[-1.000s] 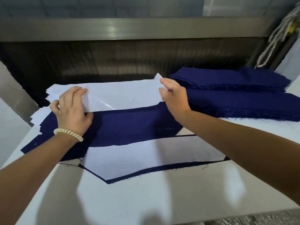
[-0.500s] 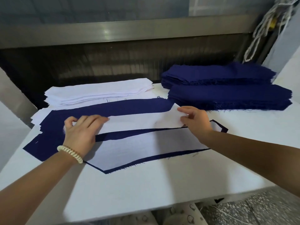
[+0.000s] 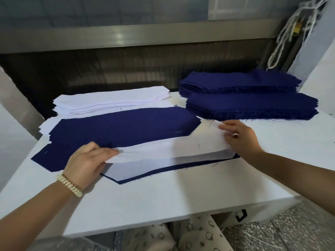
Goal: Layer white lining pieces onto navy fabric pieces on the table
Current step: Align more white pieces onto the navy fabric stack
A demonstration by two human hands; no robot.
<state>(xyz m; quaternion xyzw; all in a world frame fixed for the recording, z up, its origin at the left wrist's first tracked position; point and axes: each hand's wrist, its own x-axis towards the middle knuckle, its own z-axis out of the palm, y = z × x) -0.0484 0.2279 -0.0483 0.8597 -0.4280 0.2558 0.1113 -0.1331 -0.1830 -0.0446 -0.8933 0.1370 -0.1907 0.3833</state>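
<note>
One lined navy piece (image 3: 181, 167) is done; the left hand (image 3: 87, 163) and right hand (image 3: 241, 136) pinch the next white lining (image 3: 172, 147) for the bare navy piece (image 3: 123, 125), navy stacks (image 3: 253, 105) waiting.

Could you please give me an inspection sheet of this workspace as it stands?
Surface: white table.
Job's things: white lining piece held over a navy piece; a lined navy piece in front; lining stack back left; two navy stacks back right.
Clutter: loose threads by the pieces.
Hands: left hand and right hand each pinch an end of the lining piece.
Cables: white cords hang top right.
Surroundings: metal rail behind; speckled floor below.
</note>
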